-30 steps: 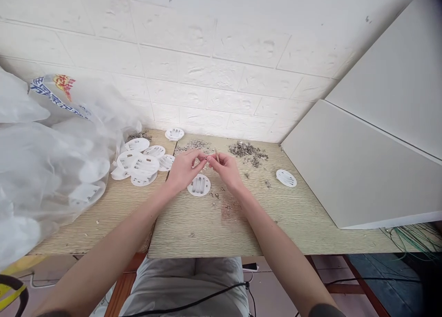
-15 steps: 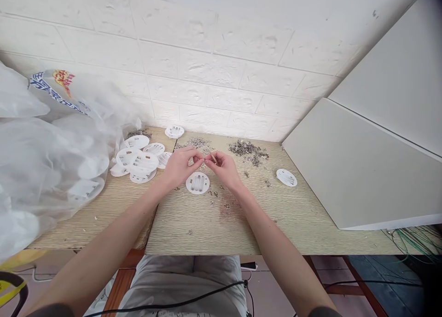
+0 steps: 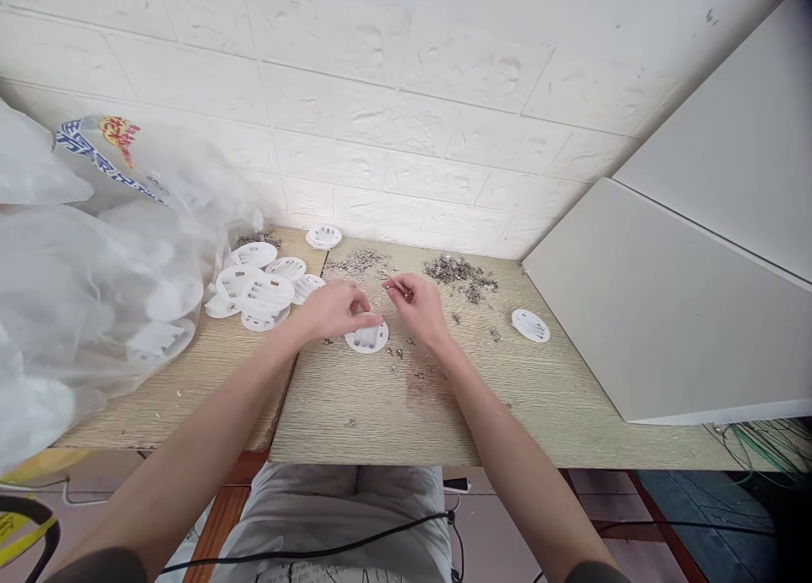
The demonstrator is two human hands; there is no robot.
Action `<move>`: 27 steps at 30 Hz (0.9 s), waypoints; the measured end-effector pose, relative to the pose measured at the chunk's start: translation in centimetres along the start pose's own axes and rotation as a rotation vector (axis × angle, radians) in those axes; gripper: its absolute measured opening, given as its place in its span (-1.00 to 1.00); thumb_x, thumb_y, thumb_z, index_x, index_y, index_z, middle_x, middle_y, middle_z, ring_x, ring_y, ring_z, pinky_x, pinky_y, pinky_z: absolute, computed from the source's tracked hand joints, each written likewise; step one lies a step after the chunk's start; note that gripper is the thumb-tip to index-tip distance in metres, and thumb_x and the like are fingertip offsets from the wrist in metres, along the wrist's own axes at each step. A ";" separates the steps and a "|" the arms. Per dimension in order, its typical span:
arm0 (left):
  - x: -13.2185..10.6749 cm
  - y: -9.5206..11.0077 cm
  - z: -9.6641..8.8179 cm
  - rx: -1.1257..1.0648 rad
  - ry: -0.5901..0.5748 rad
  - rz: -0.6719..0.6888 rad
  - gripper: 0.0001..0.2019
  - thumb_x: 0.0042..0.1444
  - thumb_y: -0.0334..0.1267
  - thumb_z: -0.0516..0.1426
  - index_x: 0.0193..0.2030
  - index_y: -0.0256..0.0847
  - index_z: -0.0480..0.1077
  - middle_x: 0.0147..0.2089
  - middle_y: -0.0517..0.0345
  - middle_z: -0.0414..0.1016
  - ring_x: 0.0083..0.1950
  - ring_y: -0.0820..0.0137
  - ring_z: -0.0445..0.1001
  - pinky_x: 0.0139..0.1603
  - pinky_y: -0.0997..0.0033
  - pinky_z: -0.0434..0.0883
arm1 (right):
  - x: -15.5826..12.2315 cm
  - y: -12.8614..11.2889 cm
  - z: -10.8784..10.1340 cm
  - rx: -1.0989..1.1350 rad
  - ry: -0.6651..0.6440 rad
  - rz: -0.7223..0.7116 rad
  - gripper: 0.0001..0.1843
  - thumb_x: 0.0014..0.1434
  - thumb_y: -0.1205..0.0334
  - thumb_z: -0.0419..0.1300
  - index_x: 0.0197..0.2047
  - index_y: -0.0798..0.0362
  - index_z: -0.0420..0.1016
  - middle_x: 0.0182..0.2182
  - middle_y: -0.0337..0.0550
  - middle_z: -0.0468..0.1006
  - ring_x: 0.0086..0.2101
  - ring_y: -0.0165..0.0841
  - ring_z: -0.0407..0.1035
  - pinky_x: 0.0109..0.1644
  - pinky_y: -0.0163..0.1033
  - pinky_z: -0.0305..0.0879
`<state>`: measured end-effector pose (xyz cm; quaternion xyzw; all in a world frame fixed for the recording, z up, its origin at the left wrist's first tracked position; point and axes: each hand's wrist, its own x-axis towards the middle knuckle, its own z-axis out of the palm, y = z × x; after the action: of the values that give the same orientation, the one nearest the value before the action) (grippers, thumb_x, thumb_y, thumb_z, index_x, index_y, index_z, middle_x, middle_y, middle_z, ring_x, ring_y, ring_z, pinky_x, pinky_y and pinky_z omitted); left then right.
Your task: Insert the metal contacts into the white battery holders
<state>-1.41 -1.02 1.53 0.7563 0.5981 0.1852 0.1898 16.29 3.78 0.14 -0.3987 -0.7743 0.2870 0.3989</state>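
A white round battery case (image 3: 368, 339) with long slots lies flat on the wooden table in front of me. My left hand (image 3: 335, 310) is at its upper left edge, thumb stretched over the rim and the other fingers bent apart from it. Whether the fingertips press on the case is hidden. Just right of it, my right hand (image 3: 415, 308) pinches a thin, tan tweezers-like tool (image 3: 398, 287), its tip pointing to the upper left. Small metal contacts (image 3: 397, 353) lie scattered right of the case. Any part at the tool's tip is too small to make out.
Several white cases (image 3: 266, 294) are heaped at left beside a big clear plastic bag (image 3: 95, 304). Metal pieces form piles (image 3: 460, 272) near the wall. Another case (image 3: 530, 325) lies at right, before a grey panel (image 3: 698, 312). Wires (image 3: 761, 443) hang at the right edge.
My hands, fingertips together before, have come apart. The left has moved down onto the battery case's edge with its pinch opened; the right still grips the tool. The view has shifted slightly.
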 end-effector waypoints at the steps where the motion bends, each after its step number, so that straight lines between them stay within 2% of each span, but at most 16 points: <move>1: -0.1 -0.1 -0.2 -0.013 -0.072 0.010 -0.57 -0.01 0.13 0.19 -0.21 -0.20 0.54 -0.34 0.07 0.49 -0.27 0.23 0.42 -0.29 0.32 0.25 | 0.1 0.1 -0.1 0.010 0.007 0.029 -0.87 0.13 0.31 0.14 -0.33 0.08 0.53 -0.43 -0.18 0.50 -0.42 -0.37 0.30 -0.30 -0.24 0.20; 4: 0.0 -0.5 -0.4 -0.057 -0.162 0.054 -0.61 -0.10 0.04 0.26 -0.23 -0.23 0.52 -0.36 0.09 0.48 -0.30 0.26 0.42 -0.31 0.34 0.25 | 0.1 0.2 -0.1 0.063 0.013 0.084 -0.90 0.09 0.26 0.17 -0.36 0.07 0.50 -0.50 -0.23 0.47 -0.45 -0.38 0.28 -0.32 -0.25 0.20; 7: 0.1 -0.9 -0.4 -0.127 -0.170 0.039 -0.77 -0.07 -0.08 0.23 -0.38 -0.22 0.45 -0.39 0.12 0.46 -0.34 0.30 0.40 -0.33 0.36 0.26 | 0.0 0.0 0.1 0.150 -0.008 0.100 -0.87 0.07 0.19 0.20 -0.37 0.07 0.49 -0.50 -0.24 0.45 -0.45 -0.40 0.28 -0.32 -0.25 0.19; 9: 0.1 -1.0 -0.3 -0.243 -0.169 0.018 -0.78 -0.05 -0.09 0.21 -0.38 -0.21 0.40 -0.42 0.15 0.43 -0.38 0.34 0.38 -0.35 0.37 0.27 | -0.2 -0.4 0.1 0.251 -0.040 0.092 -0.84 0.05 0.14 0.23 -0.36 0.07 0.50 -0.49 -0.24 0.45 -0.45 -0.41 0.28 -0.33 -0.25 0.20; 12: 0.1 -0.9 0.0 -0.424 -0.089 0.040 -0.74 0.02 -0.04 0.18 -0.31 -0.20 0.35 -0.38 0.15 0.45 -0.34 0.34 0.41 -0.31 0.36 0.32 | -0.3 -1.1 -0.3 0.455 -0.109 0.047 -0.78 0.03 0.05 0.27 -0.33 0.03 0.51 -0.44 -0.22 0.49 -0.41 -0.40 0.32 -0.28 -0.24 0.25; 14: 0.1 -0.6 0.3 -0.448 -0.016 0.062 -0.73 0.06 -0.03 0.16 -0.27 -0.21 0.37 -0.34 0.13 0.47 -0.30 0.32 0.42 -0.27 0.33 0.35 | -0.4 -1.5 -0.7 0.532 -0.140 0.024 -0.74 0.03 0.00 0.29 -0.32 0.01 0.52 -0.42 -0.21 0.50 -0.37 -0.38 0.35 -0.23 -0.22 0.29; 17: 0.3 -0.1 0.9 -0.435 0.071 0.067 -0.74 0.07 -0.04 0.17 -0.27 -0.21 0.41 -0.32 0.12 0.50 -0.25 0.30 0.44 -0.23 0.31 0.36 | -0.5 -1.5 -0.8 0.518 -0.163 0.015 -0.73 0.04 -0.02 0.29 -0.33 0.01 0.52 -0.41 -0.21 0.50 -0.34 -0.37 0.36 -0.23 -0.21 0.30; 20: 0.5 0.4 1.5 -0.563 0.139 0.075 -0.73 0.07 -0.05 0.18 -0.21 -0.21 0.44 -0.21 0.08 0.55 -0.16 0.27 0.49 -0.15 0.30 0.37 | -0.4 -1.0 -0.5 0.428 -0.163 -0.003 -0.77 0.07 0.02 0.27 -0.34 0.01 0.54 -0.33 -0.18 0.50 -0.32 -0.37 0.35 -0.26 -0.23 0.29; 22: 0.5 0.5 1.6 -0.682 0.165 0.028 -0.66 0.06 -0.05 0.20 -0.10 -0.23 0.42 -0.19 0.03 0.56 -0.16 0.26 0.52 -0.18 0.31 0.38 | -0.3 -0.6 -0.1 0.359 -0.134 -0.012 -0.81 0.08 0.07 0.27 -0.33 0.01 0.55 -0.28 -0.16 0.49 -0.30 -0.36 0.34 -0.27 -0.25 0.27; 25: 0.4 0.6 1.5 -0.830 0.197 -0.103 -0.50 -0.02 -0.04 0.28 0.02 -0.26 0.37 -0.31 0.04 0.57 -0.29 0.28 0.53 -0.31 0.34 0.38 | -0.1 -0.2 0.2 0.321 -0.085 0.019 -0.82 0.07 0.10 0.25 -0.33 0.02 0.55 -0.30 -0.16 0.47 -0.34 -0.38 0.31 -0.32 -0.27 0.24; 27: 0.3 0.7 1.4 -0.924 0.221 -0.165 -0.43 -0.10 -0.07 0.35 0.03 -0.26 0.36 -0.32 0.05 0.59 -0.31 0.29 0.54 -0.27 0.30 0.40 | -0.1 -0.1 0.2 0.346 -0.069 0.048 -0.81 0.07 0.09 0.24 -0.33 0.03 0.53 -0.35 -0.18 0.47 -0.38 -0.40 0.28 -0.34 -0.28 0.22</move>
<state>-0.10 -0.92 0.72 0.5186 0.5278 0.4950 0.4554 16.07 3.65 0.08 -0.3323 -0.7168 0.4389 0.4278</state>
